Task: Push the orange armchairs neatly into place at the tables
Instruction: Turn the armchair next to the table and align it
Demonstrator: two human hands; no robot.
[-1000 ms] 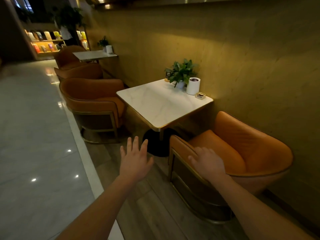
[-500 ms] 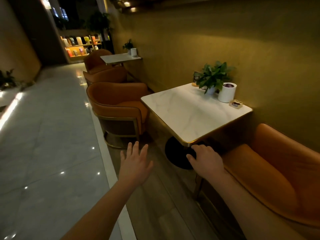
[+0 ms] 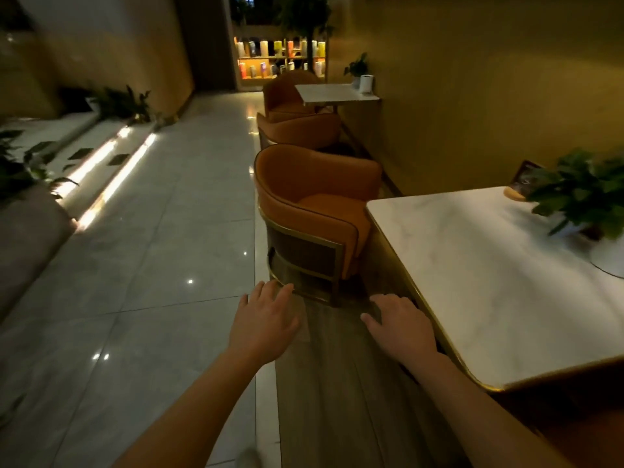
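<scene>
An orange armchair [image 3: 314, 204] with a gold metal frame stands just left of the white marble table [image 3: 489, 265], its seat facing the table. My left hand [image 3: 263, 319] hovers open in front of the chair's lower frame, touching nothing. My right hand [image 3: 401, 327] is open too, held low beside the table's gold-edged corner. Further back, two more orange armchairs [image 3: 300, 128] sit at a second marble table [image 3: 334, 93].
A potted plant [image 3: 587, 197] and a white cup [image 3: 607, 258] stand on the near table. A yellow wall runs along the right. Glossy tile floor [image 3: 152, 248] spreads left, bordered by lit planters [image 3: 111, 106]. A lit shelf [image 3: 280, 59] closes the far end.
My view has swung left and forward along the aisle. The armchair by the wall has dropped out of sight and my right hand has come off it. Both hands stay open.
</scene>
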